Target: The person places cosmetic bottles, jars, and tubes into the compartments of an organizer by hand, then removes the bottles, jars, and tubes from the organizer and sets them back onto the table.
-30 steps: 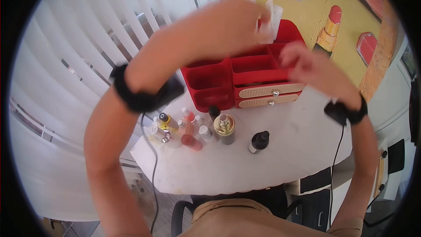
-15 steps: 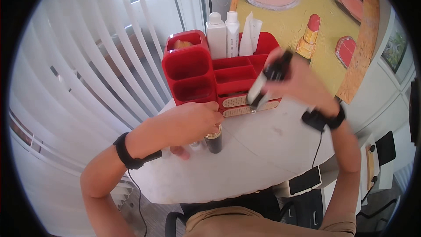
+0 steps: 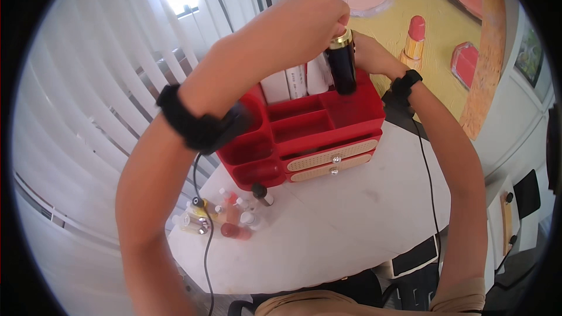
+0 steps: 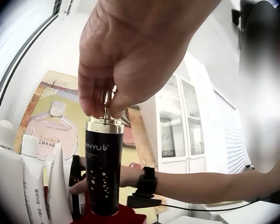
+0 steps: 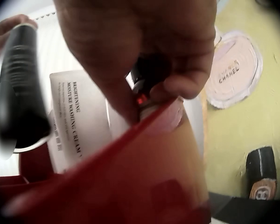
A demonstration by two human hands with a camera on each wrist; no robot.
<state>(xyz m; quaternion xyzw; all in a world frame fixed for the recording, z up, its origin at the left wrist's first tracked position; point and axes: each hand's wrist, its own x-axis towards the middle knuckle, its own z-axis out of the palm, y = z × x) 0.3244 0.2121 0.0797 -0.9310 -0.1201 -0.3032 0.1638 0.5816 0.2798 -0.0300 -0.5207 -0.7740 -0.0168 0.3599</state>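
My left hand pinches the gold pump neck of a black pump bottle, which hangs upright over the right part of the red organizer. In the left wrist view, pale diamond specks and lettering show on its side. Behind that bottle, my right hand reaches to the organizer's back compartment. Its fingers grip a small dark bottle just inside the red back wall, whose edge hides the bottle's lower part. A white washing cream tube stands beside it.
Several small bottles, among them a pink-red one and a black-capped one, stand on the white table left of centre. White bottles fill the organizer's back row. A makeup painting leans behind. Cables hang from both wrists.
My left hand has lifted the black pump bottle off the table and carried it up over the organizer. My right hand has taken the dark bottle from the table to the back compartment.
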